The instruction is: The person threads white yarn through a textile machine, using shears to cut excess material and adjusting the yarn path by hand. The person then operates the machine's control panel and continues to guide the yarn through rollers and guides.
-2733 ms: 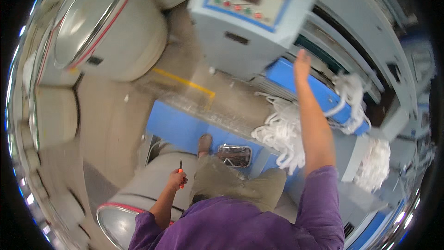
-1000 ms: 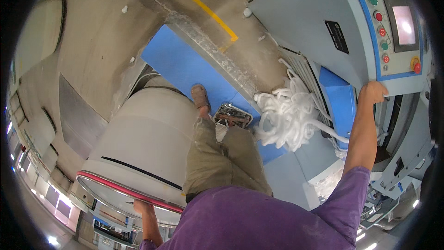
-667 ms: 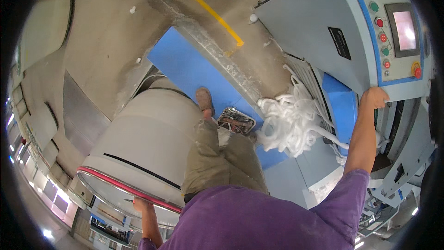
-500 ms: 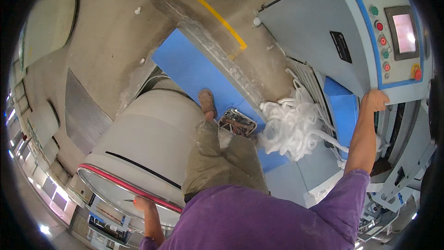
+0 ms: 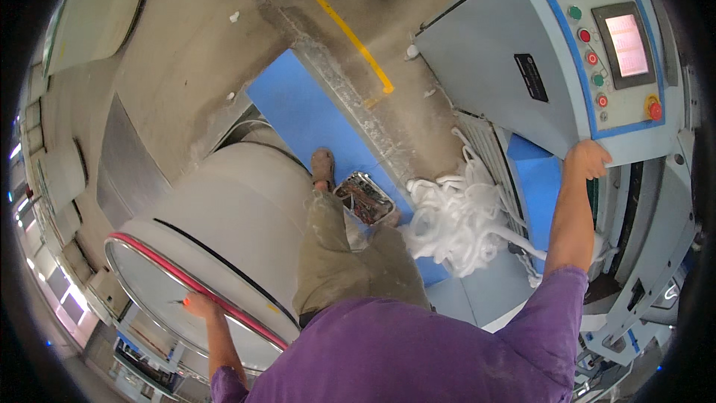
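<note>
Resting at three o'clock, the right hand (image 5: 588, 160) curls its fingers over the lower edge of the grey control panel (image 5: 597, 52), just below the buttons; half a second ago it sat in the same spot, so the grip is merely steadying. At eight o'clock the left hand (image 5: 195, 303) lies on the red rim (image 5: 186, 272) of the large cream drum (image 5: 224, 216), fingers bent on it; how tightly, I cannot tell. A heap of white sliver (image 5: 459, 224) lies on the floor at four o'clock, beside a small metal tray (image 5: 365, 198).
</note>
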Tool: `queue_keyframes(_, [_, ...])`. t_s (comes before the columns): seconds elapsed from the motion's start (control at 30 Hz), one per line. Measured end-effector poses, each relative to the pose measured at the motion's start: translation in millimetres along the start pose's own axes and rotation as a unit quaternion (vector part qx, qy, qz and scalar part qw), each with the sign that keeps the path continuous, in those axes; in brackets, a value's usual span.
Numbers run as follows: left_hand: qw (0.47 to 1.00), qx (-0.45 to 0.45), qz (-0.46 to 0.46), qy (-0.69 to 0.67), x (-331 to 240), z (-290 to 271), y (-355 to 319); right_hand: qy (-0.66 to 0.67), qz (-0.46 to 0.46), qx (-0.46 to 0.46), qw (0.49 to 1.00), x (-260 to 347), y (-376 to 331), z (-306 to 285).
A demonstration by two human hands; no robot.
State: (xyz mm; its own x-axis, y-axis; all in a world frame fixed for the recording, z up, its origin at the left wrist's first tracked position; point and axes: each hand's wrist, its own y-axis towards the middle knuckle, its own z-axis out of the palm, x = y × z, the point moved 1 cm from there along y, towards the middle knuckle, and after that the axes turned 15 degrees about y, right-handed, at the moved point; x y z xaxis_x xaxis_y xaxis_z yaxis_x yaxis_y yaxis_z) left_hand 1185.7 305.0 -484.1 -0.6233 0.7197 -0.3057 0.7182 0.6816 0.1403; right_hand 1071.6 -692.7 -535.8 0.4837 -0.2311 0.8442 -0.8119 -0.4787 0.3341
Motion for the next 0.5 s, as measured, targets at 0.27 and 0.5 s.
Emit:
queue_keyframes(0.27, [0.997, -0.031, -0.077, 0.01, -8.3, 6.0, 9.3, -0.037, -0.003, 0.048, 0.998, -18.5, 15.0, 2.7])
queue_keyframes(0.5, [0.996, -0.009, -0.063, 0.059, -39.9, -4.8, -7.7, -0.004, -0.016, 0.069, 0.998, -28.0, 17.3, -1.0])
